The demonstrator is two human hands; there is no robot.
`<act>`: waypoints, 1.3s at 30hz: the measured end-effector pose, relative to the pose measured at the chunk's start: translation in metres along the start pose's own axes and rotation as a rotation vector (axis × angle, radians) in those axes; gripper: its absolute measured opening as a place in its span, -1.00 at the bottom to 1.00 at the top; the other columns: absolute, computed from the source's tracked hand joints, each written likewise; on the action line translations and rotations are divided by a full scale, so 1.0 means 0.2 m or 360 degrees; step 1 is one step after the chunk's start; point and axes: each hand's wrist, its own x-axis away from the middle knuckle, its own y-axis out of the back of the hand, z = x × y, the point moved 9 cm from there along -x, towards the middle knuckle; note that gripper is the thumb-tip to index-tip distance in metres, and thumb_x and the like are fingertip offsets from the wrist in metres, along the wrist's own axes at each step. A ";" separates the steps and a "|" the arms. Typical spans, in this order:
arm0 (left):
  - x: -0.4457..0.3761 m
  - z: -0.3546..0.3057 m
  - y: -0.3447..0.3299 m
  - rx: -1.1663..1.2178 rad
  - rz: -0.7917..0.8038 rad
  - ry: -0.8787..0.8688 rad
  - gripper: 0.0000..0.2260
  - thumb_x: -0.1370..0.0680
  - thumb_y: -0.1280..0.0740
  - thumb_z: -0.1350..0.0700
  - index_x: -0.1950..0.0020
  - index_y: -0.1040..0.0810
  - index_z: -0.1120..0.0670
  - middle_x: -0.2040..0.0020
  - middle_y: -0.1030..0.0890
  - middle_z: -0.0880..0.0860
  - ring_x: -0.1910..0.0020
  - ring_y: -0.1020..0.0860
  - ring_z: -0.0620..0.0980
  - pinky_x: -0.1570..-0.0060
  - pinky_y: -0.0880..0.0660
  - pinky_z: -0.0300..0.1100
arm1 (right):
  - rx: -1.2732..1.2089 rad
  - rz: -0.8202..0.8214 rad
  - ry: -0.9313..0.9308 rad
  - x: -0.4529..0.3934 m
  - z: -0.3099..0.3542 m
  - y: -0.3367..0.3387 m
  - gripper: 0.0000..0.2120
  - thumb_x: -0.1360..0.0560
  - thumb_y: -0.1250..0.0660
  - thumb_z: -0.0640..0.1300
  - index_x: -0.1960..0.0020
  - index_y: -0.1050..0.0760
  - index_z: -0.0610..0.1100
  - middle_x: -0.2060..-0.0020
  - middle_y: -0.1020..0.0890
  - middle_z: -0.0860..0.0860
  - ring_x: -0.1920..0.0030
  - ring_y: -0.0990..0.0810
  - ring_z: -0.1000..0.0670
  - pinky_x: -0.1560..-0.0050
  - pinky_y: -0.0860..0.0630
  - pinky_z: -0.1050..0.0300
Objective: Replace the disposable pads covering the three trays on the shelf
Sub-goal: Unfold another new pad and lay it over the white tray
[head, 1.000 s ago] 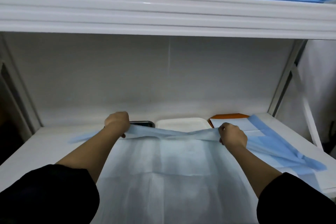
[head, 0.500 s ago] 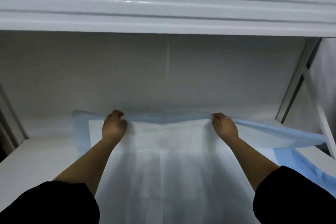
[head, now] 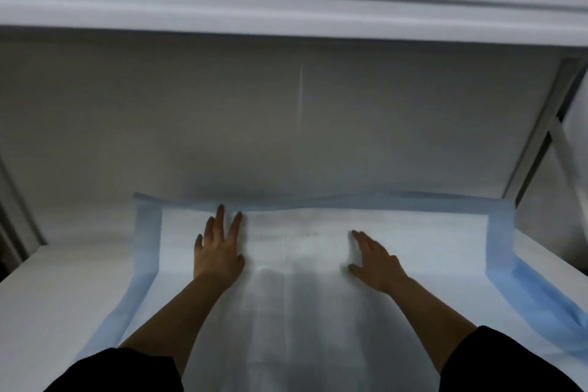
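Pressing one pad (head: 318,264) flat: two open-palmed hands, left hand (head: 218,253) and right hand (head: 375,261).

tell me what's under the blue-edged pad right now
Only the white shelf shows, bare to the left of the pad. Both hands, left and right, lie flat on top. Whatever sits beneath the pad is fully covered and can't be seen.

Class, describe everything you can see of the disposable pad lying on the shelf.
The disposable pad is a large thin sheet, white in the middle with a pale blue border along its left, far and right edges. It looks like soft paper-like material with faint fold creases. It lies spread open over the white shelf, its far edge near the back wall and slightly rippled. The left hand and right hand rest flat on it, fingers straight.
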 end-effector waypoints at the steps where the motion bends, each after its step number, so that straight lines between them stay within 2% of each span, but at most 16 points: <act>1: 0.03 -0.04 -0.03 -0.0028 0.0043 -0.0053 -0.19 -0.55 -0.25 -0.11 -0.54 0.30 -0.07 -0.49 0.43 0.09 -0.55 0.16 0.15 -0.48 -0.06 0.08 | 0.0031 0.0064 -0.0001 0.01 0.00 -0.05 -0.24 -0.56 -0.19 0.16 -0.55 0.20 0.07 -0.56 0.09 0.05 -0.53 -0.03 -0.06 -0.42 -0.21 -0.10; 5: 0.15 -0.21 -0.20 -0.0069 0.0373 -0.0258 -0.33 -0.58 -0.14 -0.18 -0.55 0.19 -0.12 -0.52 0.39 0.03 -0.55 0.20 0.10 -0.49 0.06 0.08 | 0.0101 0.0201 0.0005 0.08 0.03 -0.19 -0.29 -0.57 -0.13 0.21 -0.56 0.15 0.08 -0.55 0.07 0.07 -0.54 0.01 -0.04 -0.45 -0.12 -0.09; 8: 0.26 -0.29 -0.33 -0.0034 0.0637 -0.0330 -0.39 -0.59 -0.11 -0.19 -0.56 0.10 -0.13 -0.55 0.31 0.02 -0.55 0.18 0.10 -0.48 0.07 0.10 | 0.0127 0.0283 -0.0002 0.14 0.06 -0.26 -0.33 -0.58 -0.11 0.19 -0.56 0.14 0.07 -0.56 0.06 0.07 -0.54 0.03 -0.04 -0.46 -0.08 -0.08; 13: 0.42 -0.36 -0.43 -0.0130 0.0860 -0.0408 -0.39 -0.60 -0.07 -0.20 -0.56 0.11 -0.11 -0.57 0.23 0.05 -0.55 0.16 0.12 -0.48 0.04 0.13 | 0.0098 0.0381 -0.0047 0.28 0.06 -0.32 -0.36 -0.59 -0.08 0.15 -0.56 0.12 0.03 -0.56 0.06 0.03 -0.55 0.05 -0.06 -0.47 -0.02 -0.09; 20: 0.57 -0.37 -0.38 -0.0163 0.0933 -0.0413 -0.40 -0.60 -0.07 -0.20 -0.57 0.06 -0.07 -0.57 0.20 0.05 -0.55 0.16 0.11 -0.48 0.02 0.10 | 0.0155 0.0420 -0.0059 0.50 0.04 -0.32 -0.37 -0.59 -0.08 0.18 -0.56 0.06 0.01 -0.55 -0.02 0.03 -0.54 0.01 -0.04 -0.47 -0.06 -0.06; 25: 0.73 -0.43 -0.34 -0.0191 0.0953 -0.0490 -0.41 -0.60 -0.06 -0.20 -0.57 0.02 -0.05 -0.58 0.16 0.07 -0.55 0.17 0.10 -0.49 0.09 0.09 | 0.0236 0.0419 0.0016 0.68 0.10 -0.35 -0.40 -0.59 -0.07 0.16 -0.54 -0.04 -0.05 -0.53 -0.10 0.01 -0.51 -0.08 -0.05 -0.42 -0.15 -0.06; 33: 0.98 -0.57 -0.28 -0.0190 0.0950 -0.0606 -0.41 -0.62 0.02 -0.22 -0.57 0.11 -0.03 -0.58 0.16 0.06 -0.55 0.21 0.06 -0.50 0.19 0.08 | 0.0228 0.0297 0.0113 0.95 0.15 -0.40 -0.41 -0.62 0.05 0.19 -0.55 -0.05 -0.09 -0.55 -0.05 -0.01 -0.54 0.00 -0.02 -0.48 0.01 -0.03; 34: 1.02 -0.59 -0.27 -0.0184 0.0954 -0.0625 -0.40 -0.62 0.02 -0.22 -0.57 0.12 -0.03 -0.58 0.16 0.06 -0.55 0.21 0.05 -0.50 0.20 0.08 | 0.0233 0.0274 0.0140 1.00 0.16 -0.40 -0.36 -0.60 0.12 0.25 -0.55 -0.04 -0.08 -0.55 -0.03 0.00 -0.54 0.02 -0.02 -0.49 0.03 -0.03; 35: 1.05 -0.61 -0.27 -0.0174 0.0946 -0.0643 -0.40 -0.62 0.02 -0.22 -0.57 0.13 -0.02 -0.58 0.16 0.06 -0.55 0.20 0.05 -0.50 0.20 0.08 | 0.0235 0.0242 0.0171 1.03 0.17 -0.40 -0.23 -0.50 0.24 0.36 -0.56 -0.02 -0.08 -0.55 -0.01 0.00 -0.54 0.04 -0.01 -0.49 0.06 -0.02; 37: 1.11 -0.65 -0.26 -0.0157 0.0918 -0.0689 -0.38 -0.62 0.01 -0.21 -0.57 0.15 0.00 -0.58 0.17 0.06 -0.55 0.20 0.05 -0.50 0.21 0.07 | 0.0195 0.0194 0.0219 1.10 0.19 -0.41 0.08 -0.19 0.49 0.44 -0.56 0.01 -0.06 -0.56 0.02 0.02 -0.55 0.08 0.01 -0.50 0.11 0.00; 38: 1.14 -0.67 -0.25 -0.0145 0.0900 -0.0714 -0.38 -0.62 0.00 -0.20 -0.57 0.16 0.01 -0.58 0.17 0.06 -0.55 0.19 0.05 -0.50 0.21 0.06 | 0.0184 0.0139 0.0236 1.12 0.19 -0.42 0.13 -0.12 0.53 0.42 -0.56 0.02 -0.05 -0.56 0.03 0.03 -0.55 0.08 0.02 -0.50 0.12 0.01; 39: 1.18 -0.69 -0.25 -0.0134 0.0876 -0.0737 -0.37 -0.62 -0.02 -0.20 -0.57 0.16 0.02 -0.57 0.18 0.06 -0.55 0.19 0.05 -0.50 0.21 0.06 | 0.0180 0.0093 0.0241 1.16 0.18 -0.42 0.11 -0.15 0.54 0.42 -0.56 0.00 -0.05 -0.55 0.01 0.04 -0.55 0.06 0.02 -0.50 0.10 0.02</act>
